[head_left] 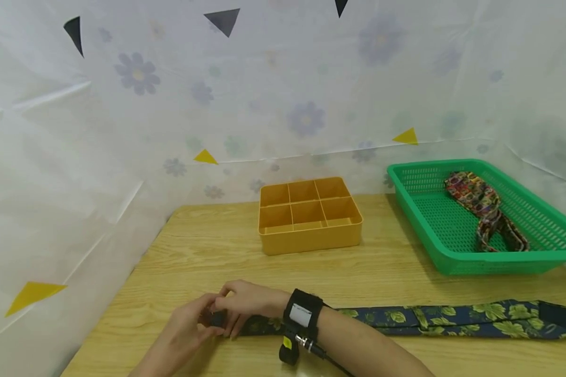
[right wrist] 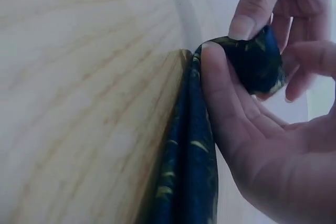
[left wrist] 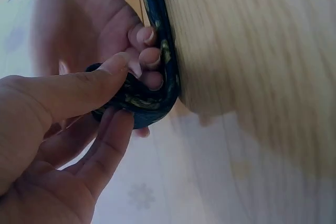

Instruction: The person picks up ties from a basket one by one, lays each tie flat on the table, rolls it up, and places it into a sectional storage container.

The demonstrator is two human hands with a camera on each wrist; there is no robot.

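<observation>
A navy necktie (head_left: 492,317) with green-yellow leaves lies lengthwise along the front of the table, its wide end at the right. Both hands are at the other end, which is curled up into a small roll (right wrist: 260,64). My left hand (head_left: 188,322) pinches this roll between thumb (left wrist: 79,87) and fingers. Close against it, my right hand (head_left: 250,301) holds the tie at the roll, its fingers (right wrist: 220,80) lying along the fabric. In the left wrist view the right fingertips sit inside the bend of the tie (left wrist: 169,77).
A yellow-orange box (head_left: 311,241) with several compartments stands behind the hands on the wooden table (head_left: 193,241). At the right is a green plastic basket (head_left: 429,230) holding a multicoloured patterned tie (head_left: 474,193). A white flowered sheet (head_left: 264,94) hangs behind and at the left.
</observation>
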